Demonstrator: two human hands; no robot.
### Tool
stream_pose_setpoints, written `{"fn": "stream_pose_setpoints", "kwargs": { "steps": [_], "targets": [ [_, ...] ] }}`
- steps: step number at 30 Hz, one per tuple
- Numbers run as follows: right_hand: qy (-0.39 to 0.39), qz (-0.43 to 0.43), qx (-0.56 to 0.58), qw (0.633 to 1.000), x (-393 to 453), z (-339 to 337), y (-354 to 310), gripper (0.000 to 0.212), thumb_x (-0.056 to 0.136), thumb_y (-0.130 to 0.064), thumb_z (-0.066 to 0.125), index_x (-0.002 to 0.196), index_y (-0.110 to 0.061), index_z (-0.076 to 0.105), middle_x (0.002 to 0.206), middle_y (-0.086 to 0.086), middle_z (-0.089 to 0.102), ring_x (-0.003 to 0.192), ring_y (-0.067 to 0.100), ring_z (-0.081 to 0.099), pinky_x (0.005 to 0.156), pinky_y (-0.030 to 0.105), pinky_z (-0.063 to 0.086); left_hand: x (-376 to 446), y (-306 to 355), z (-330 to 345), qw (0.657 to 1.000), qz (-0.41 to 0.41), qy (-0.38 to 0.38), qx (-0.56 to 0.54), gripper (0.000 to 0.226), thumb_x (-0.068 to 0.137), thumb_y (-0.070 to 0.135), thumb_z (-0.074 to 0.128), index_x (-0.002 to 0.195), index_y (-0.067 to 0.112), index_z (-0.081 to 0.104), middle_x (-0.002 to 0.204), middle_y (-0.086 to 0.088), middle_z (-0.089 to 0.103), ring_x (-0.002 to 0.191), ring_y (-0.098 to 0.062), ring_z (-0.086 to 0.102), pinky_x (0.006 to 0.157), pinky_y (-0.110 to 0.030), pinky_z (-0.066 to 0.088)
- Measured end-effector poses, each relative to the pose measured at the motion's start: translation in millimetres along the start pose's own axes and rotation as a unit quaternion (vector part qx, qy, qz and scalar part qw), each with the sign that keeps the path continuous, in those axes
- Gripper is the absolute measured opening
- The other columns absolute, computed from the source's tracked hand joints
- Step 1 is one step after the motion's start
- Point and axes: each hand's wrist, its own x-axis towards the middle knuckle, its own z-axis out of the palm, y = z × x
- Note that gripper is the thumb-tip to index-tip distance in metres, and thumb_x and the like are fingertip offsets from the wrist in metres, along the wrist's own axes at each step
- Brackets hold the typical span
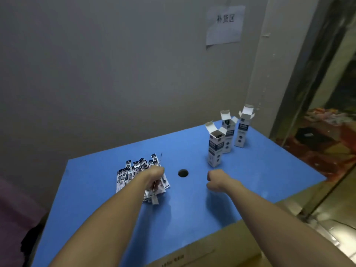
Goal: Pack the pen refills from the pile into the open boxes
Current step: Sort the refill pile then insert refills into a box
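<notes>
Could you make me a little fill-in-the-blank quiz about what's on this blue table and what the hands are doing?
1. The number of open boxes standing upright on the blue table is ___.
2. The pile of pen refills lies under the person's ___ hand.
3. The right hand holds ___.
4. Between the two hands, the table has a round ___.

Missing words: three; left; nothing; hole

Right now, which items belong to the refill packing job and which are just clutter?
Job: pile of white-and-navy packaged pen refills; three upright open white-and-blue cardboard boxes; left hand gripping refills.
Lying about: white paper wall sign; brown cardboard carton; round hole in blue table.
</notes>
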Motion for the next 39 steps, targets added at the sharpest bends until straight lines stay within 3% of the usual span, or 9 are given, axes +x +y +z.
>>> {"fn": "stream_pose_setpoints", "kwargs": {
  "steps": [3,5,8,13,22,32,39],
  "targets": [
    [0.002,0.034,0.006,0.999,-15,-6,36,0.013,0.086,-0.015,0.048,0.097,-0.009,0.053,0.103,0.01,0.053,0.09,0.027,0.054,0.07,0.033,0.045,0,16,22,0.999,-0.008,-0.028,-0.041,0.041,0.096,0.04,0.035,0.111,0.004,0.048,0.083,0.005,0.047,0.065,-0.015,0.052,0.063,-0.028,0.04],
    [0.006,0.042,0.009,0.999,-20,-11,60,0.024,0.088,-0.016,0.048,0.109,-0.007,0.056,0.113,0.011,0.056,0.101,0.029,0.058,0.081,0.036,0.05,3,25,36,0.997,-0.02,-0.03,-0.064,0.059,0.097,0.053,0.029,0.11,0.001,0.053,0.066,0.002,0.036,0.057,-0.018,0.034,0.058,-0.031,0.027],
    [0.014,0.041,0.002,0.999,-24,-18,97,0.029,0.09,-0.019,0.05,0.116,-0.008,0.055,0.12,0.011,0.056,0.108,0.029,0.056,0.091,0.039,0.052,2,40,58,0.997,-0.021,-0.019,-0.076,0.057,0.093,0.056,0.031,0.095,0.004,0.055,0.06,-0.003,0.029,0.054,-0.019,0.024,0.056,-0.031,0.021],
    [0.02,0.02,0.004,1.0,-28,-32,157,0.032,0.091,-0.021,0.051,0.121,-0.009,0.055,0.126,0.011,0.055,0.113,0.029,0.055,0.093,0.037,0.05,0,59,97,0.996,-0.032,0.023,-0.079,0.051,0.096,0.047,0.021,0.078,0.008,0.049,0.061,-0.003,0.037,0.054,-0.018,0.022,0.054,-0.03,0.022],
    [-0.002,-0.019,-0.008,1.0,-21,-52,248,0.03,0.091,-0.021,0.05,0.119,-0.009,0.055,0.122,0.009,0.055,0.11,0.027,0.056,0.091,0.037,0.052,7,68,148,0.987,-0.067,0.086,-0.117,0.045,0.102,0.036,0.024,0.091,0.003,0.052,0.059,-0.004,0.029,0.053,-0.018,0.023,0.054,-0.032,0.021],
    [-0.025,-0.087,-0.019,0.996,38,-73,246,0.034,0.089,-0.018,0.051,0.122,-0.009,0.054,0.125,0.011,0.054,0.112,0.029,0.056,0.094,0.039,0.052,30,78,163,0.974,-0.095,0.119,-0.167,0.02,0.096,0.018,0.036,0.097,0.006,0.052,0.068,-0.006,0.037,0.059,-0.02,0.034,0.06,-0.03,0.031],
    [-0.047,-0.14,-0.024,0.989,89,-89,223,0.041,0.086,-0.021,0.052,0.127,-0.015,0.052,0.129,0.006,0.052,0.114,0.025,0.053,0.096,0.039,0.051,50,88,171,0.963,-0.089,0.132,-0.217,0.019,0.103,0.011,0.042,0.084,0.009,0.046,0.074,-0.009,0.041,0.064,-0.022,0.04,0.061,-0.032,0.037]
  ]
}}
